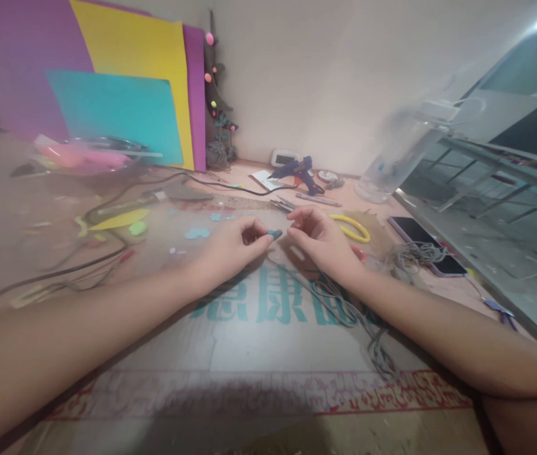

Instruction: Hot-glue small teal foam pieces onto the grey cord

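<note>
This looks like a craft corner, set up on a pinkish tabletop (382,212) against a plain pale wall (287,76); whether it is in a home, a classroom or a small workshop cannot be told. Large purple (7,69), yellow (130,41) and teal sheets (121,114) stand at the upper left. A glue gun (302,172) lies near the wall at upper centre, with small blue cut-outs (197,233) left of centre and loose grey cord (382,357) at lower right. Printed sheeting (253,351) covers the work area. At the far right, a metal-framed table (510,164) stands over a grey floor (491,253).
</note>
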Demonstrator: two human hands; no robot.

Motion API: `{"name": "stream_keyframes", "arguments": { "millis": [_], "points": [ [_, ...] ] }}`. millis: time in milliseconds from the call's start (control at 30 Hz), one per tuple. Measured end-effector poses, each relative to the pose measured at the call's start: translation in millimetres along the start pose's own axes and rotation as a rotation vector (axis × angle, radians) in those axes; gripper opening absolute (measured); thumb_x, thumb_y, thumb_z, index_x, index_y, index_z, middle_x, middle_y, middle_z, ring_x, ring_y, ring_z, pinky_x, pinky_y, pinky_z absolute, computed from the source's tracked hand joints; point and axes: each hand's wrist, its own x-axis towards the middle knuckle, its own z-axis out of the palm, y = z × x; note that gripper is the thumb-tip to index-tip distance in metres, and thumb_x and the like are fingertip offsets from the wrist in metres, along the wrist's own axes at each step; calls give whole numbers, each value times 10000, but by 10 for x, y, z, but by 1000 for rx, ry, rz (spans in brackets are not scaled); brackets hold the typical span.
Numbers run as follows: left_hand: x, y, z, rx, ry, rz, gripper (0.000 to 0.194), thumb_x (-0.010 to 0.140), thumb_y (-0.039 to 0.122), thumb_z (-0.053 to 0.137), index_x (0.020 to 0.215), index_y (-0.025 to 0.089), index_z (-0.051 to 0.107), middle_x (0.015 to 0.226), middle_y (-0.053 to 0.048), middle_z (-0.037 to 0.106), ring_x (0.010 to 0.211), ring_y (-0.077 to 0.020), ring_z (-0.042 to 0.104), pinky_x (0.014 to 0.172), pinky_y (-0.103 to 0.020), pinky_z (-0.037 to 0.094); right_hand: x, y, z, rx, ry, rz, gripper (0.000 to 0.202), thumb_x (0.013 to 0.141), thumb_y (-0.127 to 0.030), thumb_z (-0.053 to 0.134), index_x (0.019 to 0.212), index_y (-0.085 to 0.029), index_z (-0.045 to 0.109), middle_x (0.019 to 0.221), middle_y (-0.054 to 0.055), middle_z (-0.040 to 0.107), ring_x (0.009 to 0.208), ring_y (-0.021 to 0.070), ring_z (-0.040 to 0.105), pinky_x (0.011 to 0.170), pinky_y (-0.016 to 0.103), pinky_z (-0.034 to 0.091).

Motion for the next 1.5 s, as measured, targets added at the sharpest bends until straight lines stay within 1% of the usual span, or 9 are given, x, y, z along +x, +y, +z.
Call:
{"name": "stream_keyframes", "arguments": {
  "millis": [133, 267, 467, 600, 833, 933, 1067, 1300, 1500],
  "points": [
    [1, 10, 1, 4, 2, 4, 177, 844, 338, 586, 761, 183, 608, 725, -4, 663, 651, -149, 578, 605, -274, 417, 2, 4, 0, 6, 13, -12, 168, 806, -159, 610, 949, -229, 557, 817, -17, 506, 750, 143, 520, 716, 312, 441],
    [-2, 3, -1, -6, -3, -8, 174, 847, 337, 587, 765, 184, 601, 701, 4, 650, 633, -144, 571, 588, -265, 410, -8, 1, -9, -18, 22, -23, 129, 793, -137, 593, 848, -226, 518, 807, -14, 525, 735, 139, 516, 700, 304, 438],
    [-4, 15, -7, -16, -8, -2, 174, 844, 329, 589, 752, 181, 592, 700, 4, 642, 637, -141, 569, 590, -260, 416, -52, -27, -8, -50, -3, -15, 132, 782, -147, 574, 758, -236, 479, 744, -14, 500, 700, 153, 492, 632, 303, 412],
    [-13, 28, -9, -28, -18, -20, 169, 852, 333, 584, 771, 185, 593, 683, 2, 640, 620, -141, 569, 572, -256, 416, -60, -31, -11, -76, 12, -25, 146, 783, -149, 572, 732, -239, 469, 705, -14, 493, 704, 165, 499, 633, 309, 407],
    [-14, 14, -6, -27, -18, -5, 179, 852, 342, 586, 758, 190, 594, 692, 5, 650, 625, -141, 572, 576, -257, 412, -25, -10, -32, -80, -5, -28, 88, 797, -134, 544, 784, -218, 519, 753, -13, 545, 697, 142, 534, 679, 315, 433],
    [-9, 10, -4, -22, -9, -6, 176, 849, 337, 589, 757, 189, 601, 691, 6, 649, 621, -141, 568, 578, -260, 408, -18, 12, -18, -13, -31, -20, 65, 826, -157, 556, 846, -217, 541, 803, -10, 563, 744, 144, 576, 719, 326, 474],
    [-6, 3, -2, -27, -13, -7, 176, 852, 338, 589, 769, 184, 612, 699, 1, 653, 625, -141, 571, 579, -259, 410, -15, 30, -15, 23, -49, -55, 78, 845, -139, 536, 853, -214, 555, 846, 4, 586, 821, 156, 610, 789, 350, 494],
    [-2, 4, -1, -22, -16, -6, 176, 852, 338, 590, 774, 182, 614, 706, 2, 656, 631, -140, 570, 585, -258, 412, -12, 23, 2, 11, -13, -2, 102, 825, -193, 625, 906, -221, 569, 861, 3, 585, 774, 147, 559, 736, 321, 466],
    [-11, 11, -2, -29, -20, -18, 174, 850, 342, 588, 765, 190, 598, 682, 1, 654, 611, -144, 580, 560, -253, 413, -5, 7, -5, -47, 18, -34, 118, 777, -154, 603, 825, -225, 523, 812, -11, 545, 737, 142, 528, 700, 308, 445]
  ]
}}
